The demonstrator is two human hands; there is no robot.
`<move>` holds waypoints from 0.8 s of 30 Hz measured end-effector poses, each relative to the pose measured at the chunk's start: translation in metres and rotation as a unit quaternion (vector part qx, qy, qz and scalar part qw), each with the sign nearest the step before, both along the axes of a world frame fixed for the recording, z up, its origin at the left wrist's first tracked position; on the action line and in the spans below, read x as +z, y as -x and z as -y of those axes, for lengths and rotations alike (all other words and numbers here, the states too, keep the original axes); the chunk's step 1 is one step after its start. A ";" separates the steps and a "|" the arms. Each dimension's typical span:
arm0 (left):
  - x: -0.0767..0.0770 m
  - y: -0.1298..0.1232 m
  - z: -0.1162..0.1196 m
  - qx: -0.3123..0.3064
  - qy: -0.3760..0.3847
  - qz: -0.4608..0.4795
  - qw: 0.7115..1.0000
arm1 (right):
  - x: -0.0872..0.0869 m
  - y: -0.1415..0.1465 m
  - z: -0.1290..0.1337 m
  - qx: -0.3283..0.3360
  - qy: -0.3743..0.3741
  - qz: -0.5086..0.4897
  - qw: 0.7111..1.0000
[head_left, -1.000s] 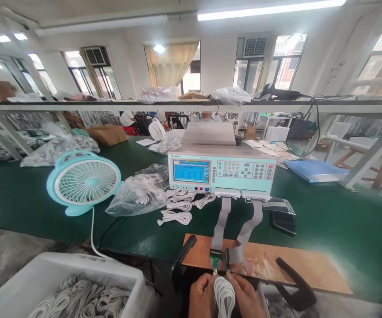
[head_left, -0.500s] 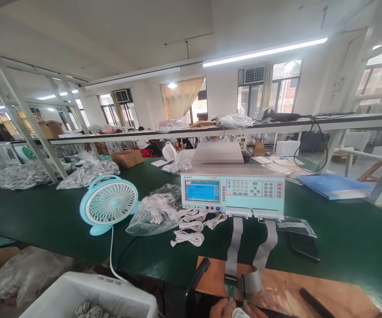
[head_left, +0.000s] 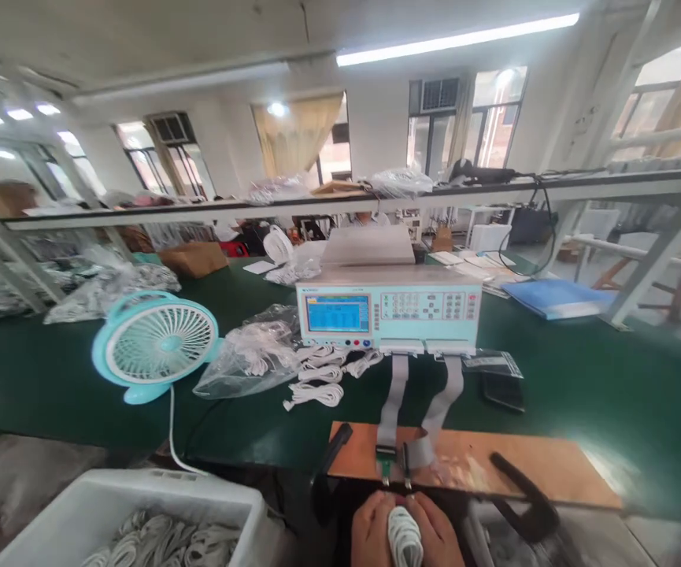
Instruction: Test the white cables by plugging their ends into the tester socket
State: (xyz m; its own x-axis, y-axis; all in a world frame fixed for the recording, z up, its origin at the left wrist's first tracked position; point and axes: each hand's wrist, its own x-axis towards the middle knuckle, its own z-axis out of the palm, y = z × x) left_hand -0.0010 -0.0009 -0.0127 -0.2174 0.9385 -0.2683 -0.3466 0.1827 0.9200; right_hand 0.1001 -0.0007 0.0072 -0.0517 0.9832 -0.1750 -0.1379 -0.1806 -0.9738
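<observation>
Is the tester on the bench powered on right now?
On. The tester has its blue screen lit with lines of text, too blurred to read. Both hands hold a white cable coil below its ribbon connectors.

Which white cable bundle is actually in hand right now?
The coiled white cable bundle at the bottom edge, clasped between the left hand and right hand. The loose bundles lie untouched before the tester; others fill the white bin.

Matt green cloth-like table [head_left: 582,394], bare smooth wood board [head_left: 529,468]. Glossy crinkled clear plastic bag [head_left: 246,354]; smooth pale plastic fan [head_left: 154,346] and tester casing [head_left: 387,311]. White rubbery cable coil [head_left: 404,539].
</observation>
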 end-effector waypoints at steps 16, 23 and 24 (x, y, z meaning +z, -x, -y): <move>0.014 -0.032 0.026 -0.032 0.180 0.254 0.950 | 0.003 -0.089 0.055 0.232 -0.015 0.220 0.947; 0.034 -0.027 0.048 -0.078 -0.010 -0.104 0.991 | -0.010 -0.029 0.056 0.104 0.105 -0.158 0.976; 0.032 -0.023 0.051 -0.076 -0.052 -0.138 0.986 | -0.014 -0.031 0.056 0.083 0.142 -0.222 0.961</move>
